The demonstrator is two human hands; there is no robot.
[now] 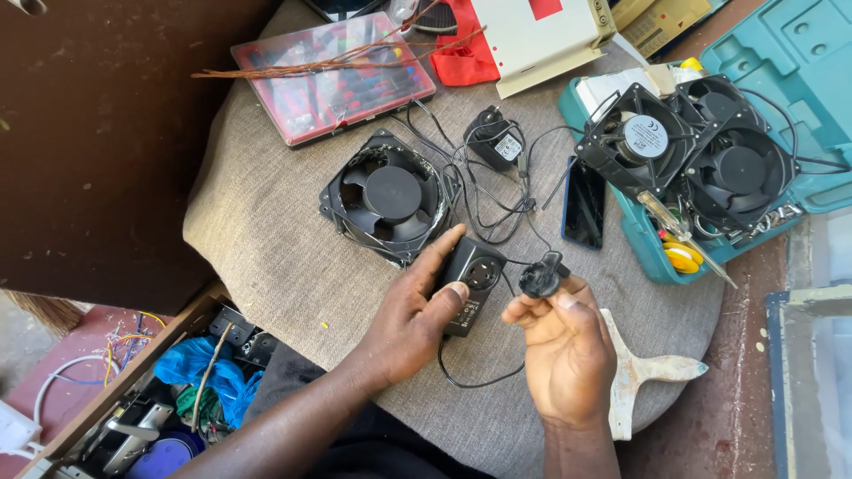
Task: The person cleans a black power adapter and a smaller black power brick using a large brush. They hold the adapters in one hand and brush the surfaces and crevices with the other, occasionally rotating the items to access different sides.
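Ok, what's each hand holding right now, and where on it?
Left hand grips the black adapter by its sides, against the cushion. Right hand pinches the black plug by its lower end.

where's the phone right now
In the head view the dark phone lies flat on the grey cushioned surface, right of centre, beside the teal toolbox and above the right hand.

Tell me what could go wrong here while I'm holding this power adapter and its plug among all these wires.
The left hand steadies the black adapter while the right hand pinches the plug. Its cord joins the tangle of cables by the black fan, so a pull could drag the smaller adapter. The phone lies close to that tangle and might get nudged or scratched.
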